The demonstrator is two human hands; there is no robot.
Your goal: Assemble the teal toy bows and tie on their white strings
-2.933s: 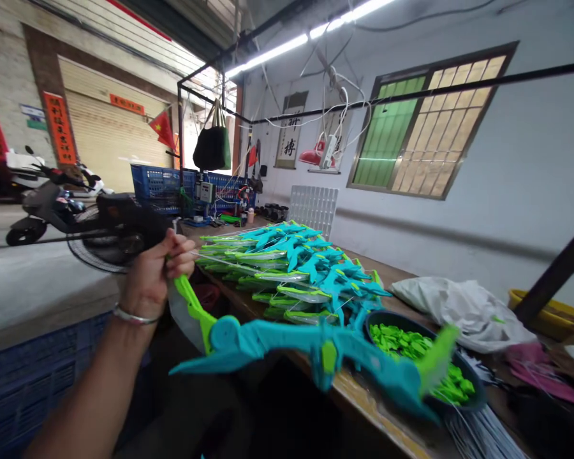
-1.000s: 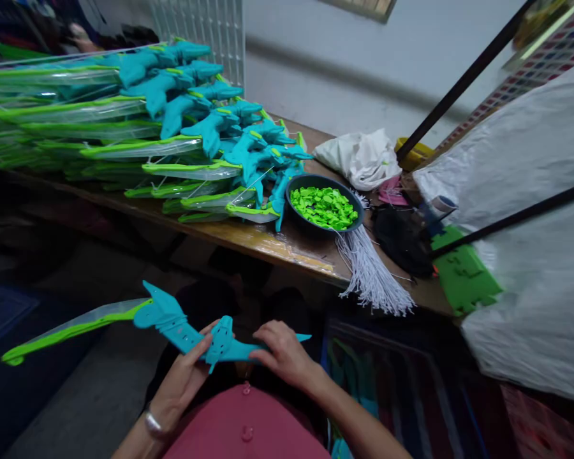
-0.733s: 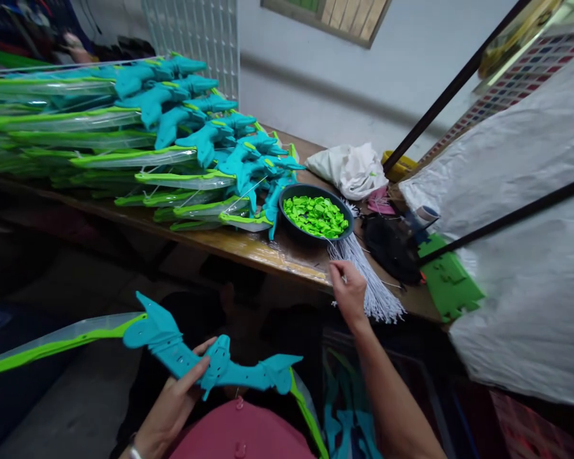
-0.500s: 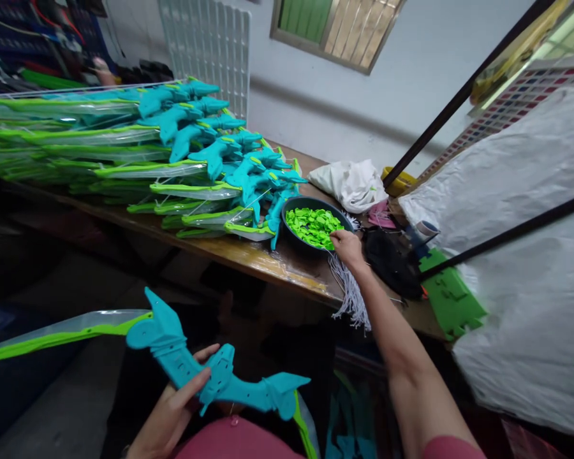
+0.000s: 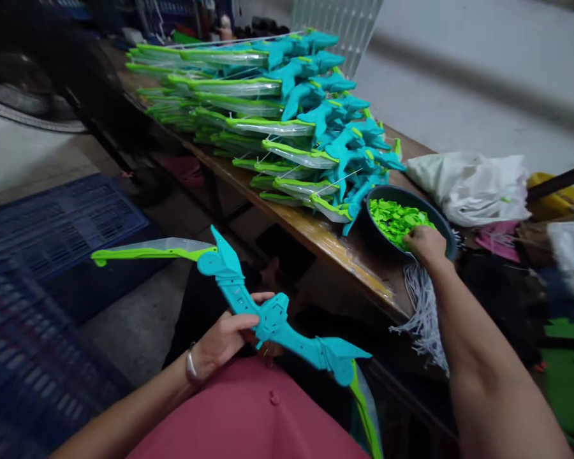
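My left hand (image 5: 232,335) is closed around the middle of a toy bow (image 5: 291,338), which has a turquoise plastic grip and light green limbs with clear plastic along them. The bow tilts across my lap, one limb out to the left and the other down to the right. My right hand (image 5: 428,245) reaches over the near rim of a dark bowl (image 5: 449,237), fingers drawn together at the small green plastic pieces (image 5: 392,217) inside. What those fingertips hold is hidden. A bundle of white cords (image 5: 423,312) hangs off the table edge below the right hand.
Many finished-looking toy bows (image 5: 287,121) lie stacked on the wooden table (image 5: 325,248). A white sack (image 5: 473,185) and yellow basin (image 5: 562,191) are behind the bowl. Blue crates (image 5: 71,217) stand on the floor at left, near a dark-framed wheel.
My left hand has gone from the bow's limb end to its middle. My right hand has left the bow and moved into the bowl. The view has swung down, then back left.
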